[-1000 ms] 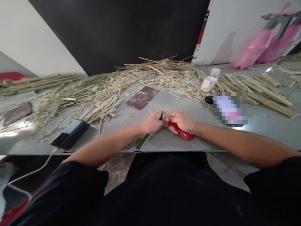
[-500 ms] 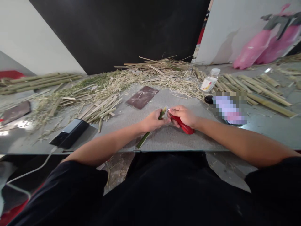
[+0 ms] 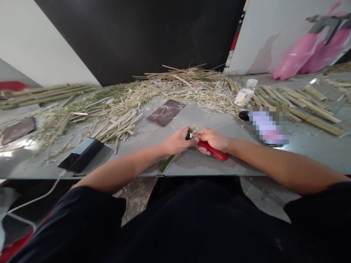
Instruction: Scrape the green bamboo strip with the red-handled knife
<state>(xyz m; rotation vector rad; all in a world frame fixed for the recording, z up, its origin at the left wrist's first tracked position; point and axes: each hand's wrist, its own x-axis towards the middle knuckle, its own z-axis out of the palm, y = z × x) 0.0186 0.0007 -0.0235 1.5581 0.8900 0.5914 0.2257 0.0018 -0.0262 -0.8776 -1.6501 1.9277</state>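
My left hand [image 3: 181, 140] is closed around a green bamboo strip [image 3: 167, 163], which slants from the table's front edge up through the fingers. The strip's pale upper end sticks out just beyond the thumb and forefinger. In my right hand [image 3: 212, 139] is a red-handled knife [image 3: 216, 151]; its short blade lies against the strip's upper end. The fingertips of both hands meet there, so part of the blade and of the strip is hidden. A brown sheet, perhaps sandpaper, [image 3: 166, 112] lies flat beyond my hands.
Bamboo shavings and thin sticks [image 3: 175, 86] pile along the back. Split bamboo pieces [image 3: 307, 102] lie right, near a small lidded bottle [image 3: 245, 94] and a phone [image 3: 267, 126]. A black box [image 3: 80, 155] with a white cable stands left. Pink spray bottles [image 3: 298, 54] stand back right.
My right hand has shifted slightly left and down with the knife, bringing the blade onto the strip's upper end. My left hand has stayed nearly still.
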